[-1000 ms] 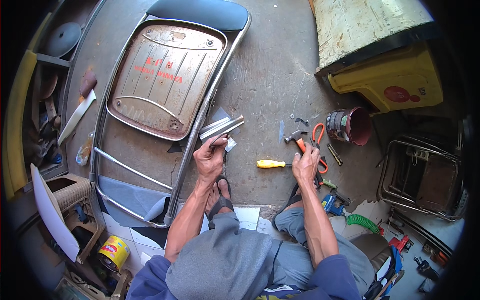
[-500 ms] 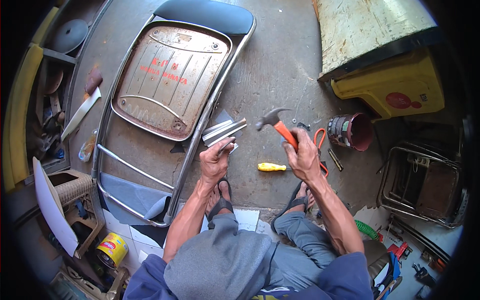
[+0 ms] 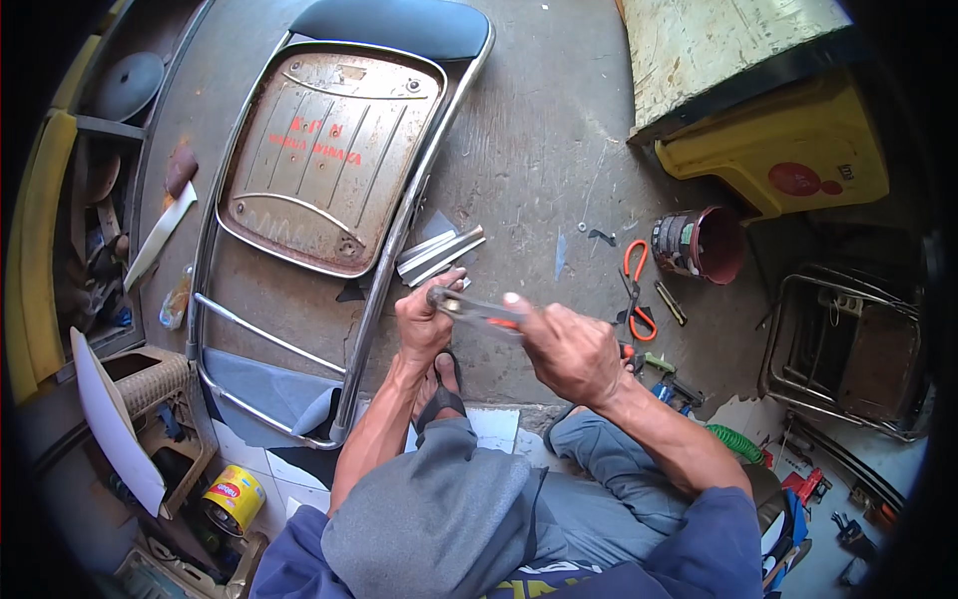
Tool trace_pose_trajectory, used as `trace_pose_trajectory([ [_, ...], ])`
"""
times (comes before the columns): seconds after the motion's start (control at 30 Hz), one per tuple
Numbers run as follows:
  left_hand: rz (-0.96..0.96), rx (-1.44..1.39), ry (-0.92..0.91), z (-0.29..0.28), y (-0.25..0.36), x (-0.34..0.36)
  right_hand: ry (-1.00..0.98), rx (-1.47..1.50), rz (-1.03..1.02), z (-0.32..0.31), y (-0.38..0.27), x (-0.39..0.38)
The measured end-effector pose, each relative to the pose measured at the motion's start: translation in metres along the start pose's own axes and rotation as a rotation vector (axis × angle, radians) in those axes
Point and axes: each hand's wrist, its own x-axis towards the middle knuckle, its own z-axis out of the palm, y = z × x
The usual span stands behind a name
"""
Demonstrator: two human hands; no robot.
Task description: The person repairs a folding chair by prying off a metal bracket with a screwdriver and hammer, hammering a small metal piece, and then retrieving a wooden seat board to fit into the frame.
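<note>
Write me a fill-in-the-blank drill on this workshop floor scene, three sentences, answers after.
1. The right hand holds a ____ with an orange grip.
2. The left hand rests beside the metal strips next to the folded ____, which lies flat on the floor.
3. The scissors on the floor have ____ handles.

Missing words: hammer; chair; orange

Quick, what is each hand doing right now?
Left hand: closed on the metal strips by the chair frame.
Right hand: closed around the hammer.
</note>
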Motion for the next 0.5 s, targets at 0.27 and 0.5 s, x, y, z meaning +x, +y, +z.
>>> trace_pose_trajectory([
  [0.27,-0.057,-0.011,-0.058,0.003,-0.006,-0.004,-0.099,-0.109,0.163,0.013,-0.014,-0.008],
  [0.5,-0.017,0.131,-0.040,0.007,-0.001,-0.008,-0.121,-0.040,0.244,0.008,-0.014,-0.009],
])
